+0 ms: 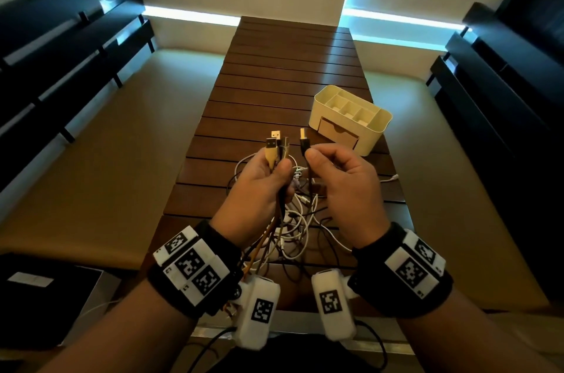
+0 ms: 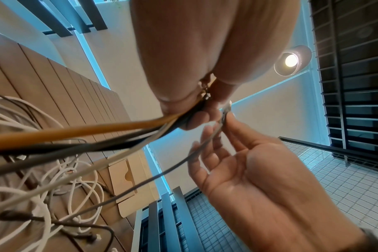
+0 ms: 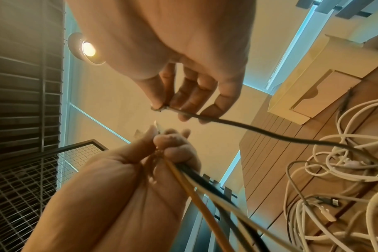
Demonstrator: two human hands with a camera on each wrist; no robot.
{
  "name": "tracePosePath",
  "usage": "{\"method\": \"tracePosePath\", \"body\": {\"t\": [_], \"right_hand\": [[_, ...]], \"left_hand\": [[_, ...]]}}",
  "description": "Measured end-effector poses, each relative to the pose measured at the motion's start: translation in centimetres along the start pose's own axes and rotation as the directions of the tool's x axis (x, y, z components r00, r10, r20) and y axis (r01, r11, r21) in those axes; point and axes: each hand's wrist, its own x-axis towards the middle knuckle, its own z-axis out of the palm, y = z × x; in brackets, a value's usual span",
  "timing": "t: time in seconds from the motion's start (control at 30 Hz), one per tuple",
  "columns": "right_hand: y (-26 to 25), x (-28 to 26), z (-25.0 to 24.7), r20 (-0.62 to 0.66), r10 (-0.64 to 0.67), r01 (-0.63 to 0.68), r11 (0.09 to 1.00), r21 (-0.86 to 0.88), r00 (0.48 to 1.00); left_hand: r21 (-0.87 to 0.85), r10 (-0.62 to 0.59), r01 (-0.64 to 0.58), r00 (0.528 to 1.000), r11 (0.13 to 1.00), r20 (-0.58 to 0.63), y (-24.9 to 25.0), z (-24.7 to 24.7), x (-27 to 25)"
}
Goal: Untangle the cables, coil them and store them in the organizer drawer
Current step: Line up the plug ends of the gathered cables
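A dark slatted wooden counter (image 1: pixel 274 67) runs away from the viewer, flanked by pale floor and black louvred panels (image 1: pixel 61 45). At far right on it stands a cream plastic organizer (image 1: pixel 351 116) with open compartments on top and its tan drawer (image 1: pixel 337 132) pushed in. Near, a loose tangle of thin white and dark cables (image 1: pixel 299 220) sprawls under both raised wrists. The left hand (image 1: pixel 259 186) grips a bundle of cable ends, a yellow plug (image 1: pixel 271 152) uppermost. The right hand (image 1: pixel 345 186) pinches one black cable (image 1: pixel 305 146) just beside that bundle.
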Motion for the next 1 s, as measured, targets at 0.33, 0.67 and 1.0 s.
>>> {"method": "tracePosePath", "body": {"t": [0.33,0.67,1.0], "right_hand": [[-1.1,1.1,-1.3,0.202,-0.039,0.047,0.998,-0.033,0.979],[-1.9,1.4,-2.9,0.263,-0.089,0.063,0.992,0.105,0.961],[-0.4,-0.5,-2.2,0.155,-0.041,0.040,0.999,0.007,0.987]], "left_hand": [[0.169,-0.090,0.067,0.987,0.983,0.132,-0.2,0.6,-0.1],[0.154,-0.034,0.004,0.980,0.988,0.197,-1.1,0.4,0.1],[0.032,0.050,-0.051,0.998,0.998,0.034,-1.2,1.9,0.5]]}}
